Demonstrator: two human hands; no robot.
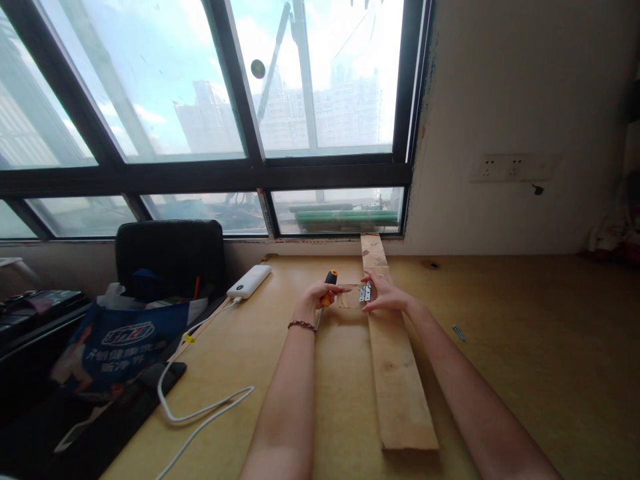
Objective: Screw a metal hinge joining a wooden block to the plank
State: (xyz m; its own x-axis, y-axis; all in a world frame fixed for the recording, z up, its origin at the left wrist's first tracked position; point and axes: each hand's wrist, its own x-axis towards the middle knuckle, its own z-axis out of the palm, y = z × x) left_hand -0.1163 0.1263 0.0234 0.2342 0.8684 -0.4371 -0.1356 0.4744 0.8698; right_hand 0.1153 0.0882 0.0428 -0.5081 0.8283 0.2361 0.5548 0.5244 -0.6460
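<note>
A white, rounded plastic power bank (249, 281) lies at the worktop's (500, 400) left edge, at about nine o'clock from the hand work. Next comes the left hand (320, 297), its fingers wrapped around a screwdriver with a black-and-yellow handle (331, 277), the shaft pointing toward seven o'clock; a fingertip extends to three o'clock over a short, pale wooden piece (349, 301). Just right of that sits a silvery metal hinge with holes (365, 292), by the long, pale wooden board (400, 373), which runs from twelve to about five o'clock. The right hand's (386, 295) fingers arch widely about the hinge, one above, the thumb below; whether they grip it, I cannot tell. At four o'clock, slim grey metal pieces (459, 333), perhaps screws, lie loose. Work looks early: the hinge is positioned, these remain unused, and whether any holes are filled is too small to tell.
</note>
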